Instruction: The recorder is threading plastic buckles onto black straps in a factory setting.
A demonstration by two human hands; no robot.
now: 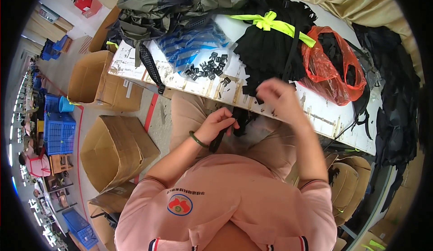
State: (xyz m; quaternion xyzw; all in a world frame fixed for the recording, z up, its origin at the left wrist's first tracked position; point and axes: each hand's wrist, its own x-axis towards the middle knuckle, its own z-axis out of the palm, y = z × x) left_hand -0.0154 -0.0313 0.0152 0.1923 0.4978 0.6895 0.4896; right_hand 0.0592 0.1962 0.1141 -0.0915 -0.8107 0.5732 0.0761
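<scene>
I see L hand [216,126] fingers pinching blk strap [218,142]; R hand [280,98] blurred, can't tell its fingers. Strap's prob light, soft; best held nr end.

The left hand [221,124] sits low, in front of the belly, its fingers curled inward and its thumb [226,124] lying across toward the index finger in a close grip. The left forearm [173,158] slants up and to the right from the person's side, with the wrist [208,134] in line with it. The right hand [278,98] is farther out from the body and well apart from the left, its fingers bent and pointing left. Blur hides how these fingers meet. The right forearm [311,154] runs almost straight outward, leaning slightly left. Both thighs [187,115] are spread apart.
</scene>
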